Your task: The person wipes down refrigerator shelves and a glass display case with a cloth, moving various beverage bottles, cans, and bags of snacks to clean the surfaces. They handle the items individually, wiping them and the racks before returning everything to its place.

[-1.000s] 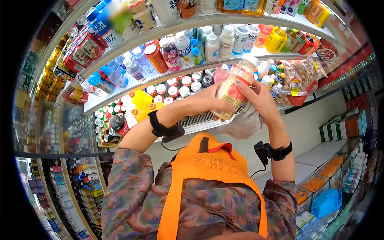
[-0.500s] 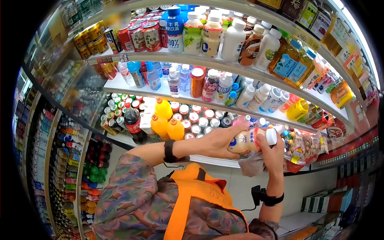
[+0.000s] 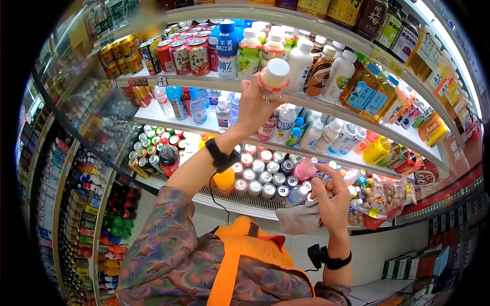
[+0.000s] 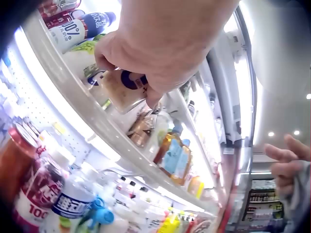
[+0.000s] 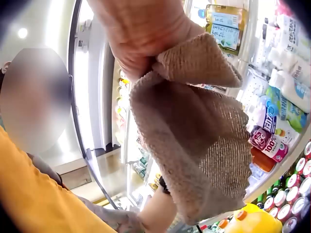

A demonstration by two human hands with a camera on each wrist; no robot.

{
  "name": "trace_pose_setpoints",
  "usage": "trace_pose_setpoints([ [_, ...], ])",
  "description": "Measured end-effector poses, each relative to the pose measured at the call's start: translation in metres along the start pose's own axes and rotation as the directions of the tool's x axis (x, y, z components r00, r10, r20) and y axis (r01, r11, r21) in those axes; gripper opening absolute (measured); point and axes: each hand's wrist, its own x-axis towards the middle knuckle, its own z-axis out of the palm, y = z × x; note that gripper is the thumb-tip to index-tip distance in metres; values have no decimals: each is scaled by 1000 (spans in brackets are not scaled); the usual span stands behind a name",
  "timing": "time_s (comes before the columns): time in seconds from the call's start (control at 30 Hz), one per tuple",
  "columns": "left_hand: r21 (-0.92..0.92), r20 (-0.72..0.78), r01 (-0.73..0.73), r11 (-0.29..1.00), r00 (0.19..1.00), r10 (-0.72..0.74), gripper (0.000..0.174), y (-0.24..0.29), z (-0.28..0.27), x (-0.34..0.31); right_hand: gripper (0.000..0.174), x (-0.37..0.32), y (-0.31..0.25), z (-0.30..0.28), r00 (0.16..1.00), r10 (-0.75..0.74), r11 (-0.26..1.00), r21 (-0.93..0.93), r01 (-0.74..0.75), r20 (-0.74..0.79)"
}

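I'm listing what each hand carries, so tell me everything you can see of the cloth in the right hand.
The cloth is greyish brown and looks like soft, ribbed fabric with a wavy edge. Its top is bunched in the right hand; the rest hangs in loose folds around a shadowed hollow. In the head view it overlaps the front of the bottom shelf; whether it touches that shelf, or is damp, I cannot tell.

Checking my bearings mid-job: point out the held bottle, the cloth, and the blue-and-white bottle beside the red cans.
Held bottle (image 4: 120,92), left wrist view: its pale body.
Cloth (image 5: 197,138), right wrist view: middle of its hanging part.
Blue-and-white bottle (image 3: 227,47), head view: the blue front below its cap.
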Motion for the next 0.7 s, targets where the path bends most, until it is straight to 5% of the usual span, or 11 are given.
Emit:
trace_pose_setpoints([
  [0.07,-138,0,142,980,990,-143,71,-21,14,11,31,-9,10,-6,997,69,997,36,-68,-18],
  [0.2,-89,-71,162,983,983,-169,73,-20,23,22,25,-28,29,-20,988,127,990,74,-121,-85],
  [0.33,227,-141,44,973,990,-12,74,-21,30,37,23,-45,41,-28,975,189,978,116,-176,-113],
  [0.43,260,-140,132,956,985,-98,74,-17,36,44,22,-53,48,-32,971,198,976,120,-183,-131],
  [0.47,306,-154,55,950,988,-7,76,-22,39,44,21,-56,51,-33,968,210,973,129,-193,-139],
  [0.57,414,-124,77,907,992,-28,79,-29,42,53,20,-62,58,-38,966,224,965,171,-201,-131],
  [0.7,367,-186,37,929,982,34,79,-26,38,51,19,-70,61,-40,957,261,951,202,-232,-126],
])
